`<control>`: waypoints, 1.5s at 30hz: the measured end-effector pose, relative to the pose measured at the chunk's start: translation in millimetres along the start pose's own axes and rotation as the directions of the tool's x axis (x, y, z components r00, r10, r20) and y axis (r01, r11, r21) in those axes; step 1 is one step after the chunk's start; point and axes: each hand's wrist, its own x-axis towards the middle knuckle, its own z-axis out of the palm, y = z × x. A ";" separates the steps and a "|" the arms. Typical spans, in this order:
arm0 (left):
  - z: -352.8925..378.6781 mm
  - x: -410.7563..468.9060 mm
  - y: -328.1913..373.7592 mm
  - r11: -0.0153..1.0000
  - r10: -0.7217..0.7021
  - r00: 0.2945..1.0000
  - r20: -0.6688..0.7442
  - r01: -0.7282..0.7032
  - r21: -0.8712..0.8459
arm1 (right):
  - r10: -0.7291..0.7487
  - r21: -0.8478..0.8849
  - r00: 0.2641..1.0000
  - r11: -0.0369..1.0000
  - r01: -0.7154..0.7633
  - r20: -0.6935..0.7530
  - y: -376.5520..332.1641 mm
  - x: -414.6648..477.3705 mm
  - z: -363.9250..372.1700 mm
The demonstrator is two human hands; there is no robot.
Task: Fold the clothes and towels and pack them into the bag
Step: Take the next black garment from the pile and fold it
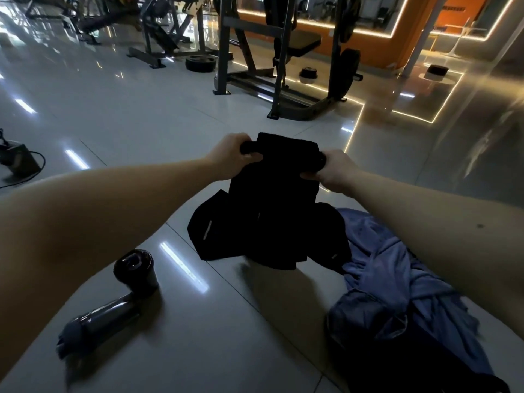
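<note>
A black garment hangs in front of me, its lower part bunched on the tiled floor. My left hand grips its top left corner and my right hand grips its top right corner, both raised above the floor. A crumpled blue cloth lies on the floor to the right, under my right forearm. At the lower right a dark mass lies against the blue cloth; I cannot tell whether it is the bag.
A dark lidded cup stands on the floor at lower left, with a dark bottle lying beside it. A weight bench rack and weight plates stand ahead. A small box with a cable sits at far left.
</note>
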 end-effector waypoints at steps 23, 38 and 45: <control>186.3 -265.8 -132.8 0.969 -0.170 0.803 0.572 0.030 0.246 | 0.162 -0.197 0.794 0.979 -0.055 0.586 179.0 -197.6 208.6; 220.9 -291.5 -149.9 0.945 -0.301 0.652 0.696 0.300 0.128 | 0.239 -0.126 0.657 0.969 -0.214 0.715 203.6 -224.7 232.7; 234.1 -264.0 -155.2 0.818 -0.495 0.748 0.442 0.573 -0.052 | 0.389 0.149 0.696 0.802 -0.578 0.604 208.0 -199.2 240.5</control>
